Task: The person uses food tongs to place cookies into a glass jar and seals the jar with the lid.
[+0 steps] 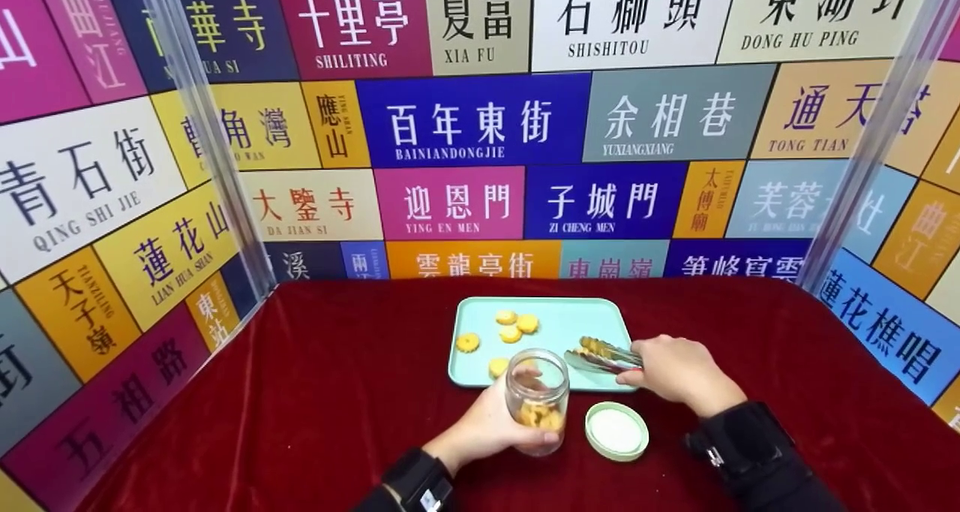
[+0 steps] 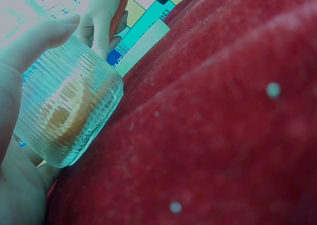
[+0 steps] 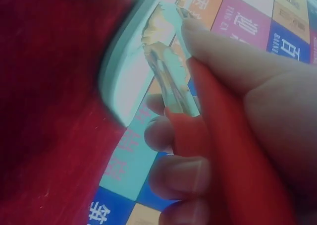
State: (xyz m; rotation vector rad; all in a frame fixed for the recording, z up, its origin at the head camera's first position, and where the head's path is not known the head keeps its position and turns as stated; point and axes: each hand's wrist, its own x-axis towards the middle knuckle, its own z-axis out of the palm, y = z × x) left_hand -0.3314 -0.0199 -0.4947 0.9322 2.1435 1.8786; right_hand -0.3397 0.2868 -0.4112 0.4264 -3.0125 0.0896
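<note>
My left hand (image 1: 484,426) grips a clear ribbed glass jar (image 1: 534,393), upright with its mouth uncovered. Round yellow cookies (image 1: 541,416) lie inside it, also visible through the glass in the left wrist view. My right hand (image 1: 679,369) holds metal tongs with red handles (image 3: 228,150), fingers and thumb wrapped about them. The tongs' scalloped ends (image 1: 589,353) reach low over the right part of a mint green tray (image 1: 555,313). Something yellowish shows at those ends; I cannot tell whether a cookie is between them. Several round cookies (image 1: 510,334) lie on the tray's left half.
A pale green round lid (image 1: 616,431) with a white inside lies on the dark red cloth (image 1: 337,392), right of the jar. Panels with colourful printed signs (image 1: 480,121) stand behind and on both sides. Clear upright posts (image 1: 862,129) mark the corners.
</note>
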